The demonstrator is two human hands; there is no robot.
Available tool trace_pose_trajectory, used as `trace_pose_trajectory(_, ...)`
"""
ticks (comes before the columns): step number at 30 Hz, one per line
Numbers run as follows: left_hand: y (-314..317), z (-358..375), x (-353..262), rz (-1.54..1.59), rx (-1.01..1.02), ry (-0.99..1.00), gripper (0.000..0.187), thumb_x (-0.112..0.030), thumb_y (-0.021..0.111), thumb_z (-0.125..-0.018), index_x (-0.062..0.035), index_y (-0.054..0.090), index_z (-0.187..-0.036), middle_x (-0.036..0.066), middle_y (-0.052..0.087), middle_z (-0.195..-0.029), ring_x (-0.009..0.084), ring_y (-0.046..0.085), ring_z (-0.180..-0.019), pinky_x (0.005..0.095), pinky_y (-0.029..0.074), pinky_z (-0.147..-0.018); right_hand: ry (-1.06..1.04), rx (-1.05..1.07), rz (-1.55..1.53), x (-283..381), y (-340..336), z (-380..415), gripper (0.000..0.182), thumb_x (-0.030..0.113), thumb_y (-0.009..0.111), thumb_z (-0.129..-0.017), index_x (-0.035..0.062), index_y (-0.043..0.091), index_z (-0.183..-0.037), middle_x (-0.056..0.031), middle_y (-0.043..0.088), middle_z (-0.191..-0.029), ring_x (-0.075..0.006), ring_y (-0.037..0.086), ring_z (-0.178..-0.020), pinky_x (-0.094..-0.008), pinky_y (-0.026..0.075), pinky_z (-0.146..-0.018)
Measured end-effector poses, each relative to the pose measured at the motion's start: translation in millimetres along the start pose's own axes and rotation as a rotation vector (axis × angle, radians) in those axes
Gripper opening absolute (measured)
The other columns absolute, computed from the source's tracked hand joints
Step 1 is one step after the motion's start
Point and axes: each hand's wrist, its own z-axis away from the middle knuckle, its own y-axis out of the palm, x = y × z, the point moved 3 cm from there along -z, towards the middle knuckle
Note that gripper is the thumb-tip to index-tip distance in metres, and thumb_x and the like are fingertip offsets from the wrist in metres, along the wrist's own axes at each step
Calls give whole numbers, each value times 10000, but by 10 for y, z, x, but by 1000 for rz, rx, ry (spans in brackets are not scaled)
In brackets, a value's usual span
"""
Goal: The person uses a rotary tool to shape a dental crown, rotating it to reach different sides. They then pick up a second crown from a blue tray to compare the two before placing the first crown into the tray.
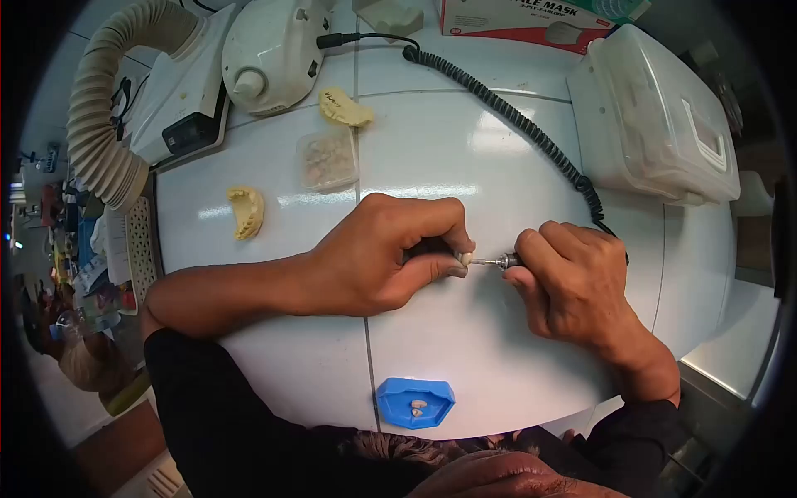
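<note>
Between thumb and fingertips, my left hand [390, 253] pinches a small whitish tooth-like piece [466, 258], mostly covered by the fingers. My right hand [573, 282] is wrapped round a dental handpiece [508, 261], whose thin bur points left and meets the piece, or nearly so. A coiled black cord [506, 112] runs from the right hand's side up to a white control unit [274, 54]. Near the front edge, a blue tray [390, 404] holds a few small tooth-coloured pieces [418, 407].
Two yellowish dental casts, one curved [246, 212] and one with writing [344, 108], lie beside a clear box of small pieces [328, 160]. A ribbed hose [87, 108] arches at the left. A lidded plastic case [656, 116] and a mask box [523, 23] stand at the back.
</note>
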Motion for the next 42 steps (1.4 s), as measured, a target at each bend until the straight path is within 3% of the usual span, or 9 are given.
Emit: trace_pose_trajectory(42, 12, -5, 5, 8, 2, 9, 134, 79, 768, -961, 52, 708, -1077, 157, 806, -1064, 209, 800, -970, 335, 637, -868, 10, 11, 5, 7, -17, -7, 336, 376, 787, -1010, 118, 624, -870, -29, 502, -690, -226, 558, -533, -387, 413, -485)
